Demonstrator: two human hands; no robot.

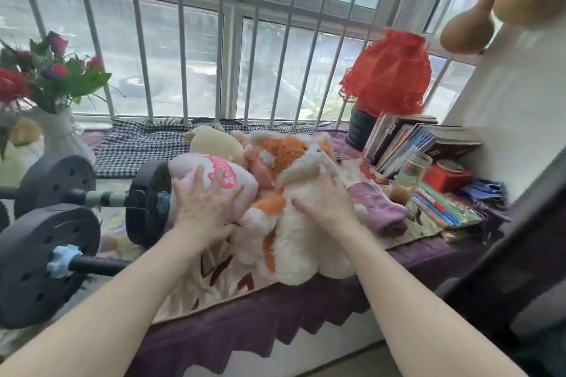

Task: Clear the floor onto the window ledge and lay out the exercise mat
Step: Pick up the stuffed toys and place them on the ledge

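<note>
An orange-and-white plush cat (294, 223) lies on the window ledge (306, 309), which is covered by a purple cloth. My right hand (327, 205) rests flat on its chest, fingers spread. My left hand (203, 203) presses on a pink plush toy (214, 174) with bright pink lettering, just left of the cat. A pale yellow plush (214, 141) sits behind them. No exercise mat is in view.
Two black dumbbells (46, 260) lie on the ledge at left, one plate (150, 202) touching the pink plush. A vase of red roses (46, 82) stands far left. Books (407, 144), a glass jar (412, 177), a red box (447, 177) and a red lace lamp (389, 76) crowd the right.
</note>
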